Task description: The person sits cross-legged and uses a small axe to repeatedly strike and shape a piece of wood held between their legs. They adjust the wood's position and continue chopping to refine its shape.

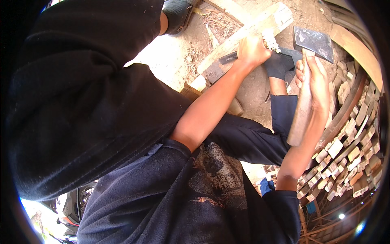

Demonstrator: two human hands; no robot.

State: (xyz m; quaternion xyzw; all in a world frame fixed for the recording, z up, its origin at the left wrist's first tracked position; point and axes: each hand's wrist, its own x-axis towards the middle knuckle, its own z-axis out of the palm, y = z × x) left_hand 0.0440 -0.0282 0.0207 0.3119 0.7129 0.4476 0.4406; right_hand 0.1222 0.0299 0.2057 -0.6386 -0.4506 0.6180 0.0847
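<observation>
My left hand [252,52] is closed in a fist around a chisel. The chisel's frayed, pale handle end [271,42] sticks out on the right of the fist, and its dark blade [228,58] shows on the left, over a wooden beam [260,26]. Whether the edge touches the wood I cannot tell. In my right hand [317,83] is a hatchet, gripped by its wooden handle [300,118]. Its broad dark metal head [313,42] is raised to the right of the chisel, apart from it.
The beam lies slantwise on dirt ground, beside my dark-shod foot [280,64]. My other foot [177,17] is at the top. Wood shavings [219,24] lie beyond the beam. A large stack of cut wood [345,150] fills the right side, near my right forearm.
</observation>
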